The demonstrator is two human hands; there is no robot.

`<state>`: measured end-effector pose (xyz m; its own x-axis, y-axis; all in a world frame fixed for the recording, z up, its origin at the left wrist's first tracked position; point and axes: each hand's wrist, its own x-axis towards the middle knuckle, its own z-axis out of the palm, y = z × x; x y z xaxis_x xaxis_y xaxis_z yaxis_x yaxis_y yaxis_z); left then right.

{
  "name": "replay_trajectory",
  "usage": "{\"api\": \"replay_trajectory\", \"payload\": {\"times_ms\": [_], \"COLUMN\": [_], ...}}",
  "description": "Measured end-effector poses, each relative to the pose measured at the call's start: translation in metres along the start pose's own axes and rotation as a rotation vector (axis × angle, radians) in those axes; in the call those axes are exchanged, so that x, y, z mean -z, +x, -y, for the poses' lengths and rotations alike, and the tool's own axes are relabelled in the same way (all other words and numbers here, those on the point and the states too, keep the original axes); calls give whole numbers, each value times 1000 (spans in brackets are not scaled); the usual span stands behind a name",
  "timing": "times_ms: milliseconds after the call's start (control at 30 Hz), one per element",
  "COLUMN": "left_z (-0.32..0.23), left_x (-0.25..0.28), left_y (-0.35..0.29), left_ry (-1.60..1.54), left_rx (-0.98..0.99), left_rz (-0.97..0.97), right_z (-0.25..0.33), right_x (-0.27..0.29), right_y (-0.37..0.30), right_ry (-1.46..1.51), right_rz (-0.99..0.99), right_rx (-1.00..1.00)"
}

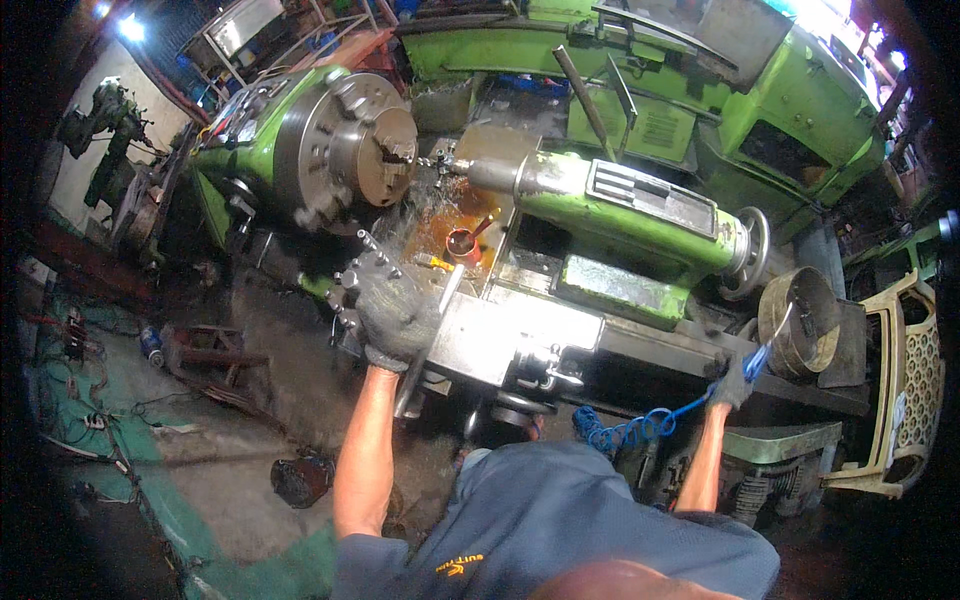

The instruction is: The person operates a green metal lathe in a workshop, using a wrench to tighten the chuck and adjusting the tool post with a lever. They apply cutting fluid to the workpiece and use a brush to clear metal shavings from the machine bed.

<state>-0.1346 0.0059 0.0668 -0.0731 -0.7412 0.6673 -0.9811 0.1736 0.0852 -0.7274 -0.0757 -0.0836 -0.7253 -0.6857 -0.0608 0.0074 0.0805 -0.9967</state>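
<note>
My left hand point(392, 315), in a grey work glove, lies over the lathe's tool post point(348, 278), which has several bolts standing up around it. Its fingers look laid out across the top, partly blurred. A long metal bar point(446, 295) runs beside that hand. Over on the right, my gloved right hand point(732, 384) is closed around a blue air blow gun point(757, 361). The gun's thin nozzle points up toward a round metal pan point(770, 312). From the gun a coiled blue air hose point(640, 430) trails left toward my body.
The large lathe chuck point(345, 145) faces the green tailstock point(620, 205) with its handwheel point(750, 250). A red cup with a brush point(461, 246) stands in the oily area between them. A cream plastic chair point(890, 380) is at far right; cables and metal parts lie on the left floor.
</note>
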Motion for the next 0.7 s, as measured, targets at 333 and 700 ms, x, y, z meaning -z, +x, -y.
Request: {"api": "replay_trajectory", "payload": {"times_ms": [333,700], "left_z": [-5,-9], "left_x": [6,9], "left_y": [19,10], "left_ry": [-66,-14], "left_rx": [-47,-48], "left_rz": [-70,-86], "right_z": [-65,49], "right_x": [-86,-76], "right_y": [148,-86], "right_ry": [-991,-212], "right_rz": [195,-146], "right_rx": [75,264]}}
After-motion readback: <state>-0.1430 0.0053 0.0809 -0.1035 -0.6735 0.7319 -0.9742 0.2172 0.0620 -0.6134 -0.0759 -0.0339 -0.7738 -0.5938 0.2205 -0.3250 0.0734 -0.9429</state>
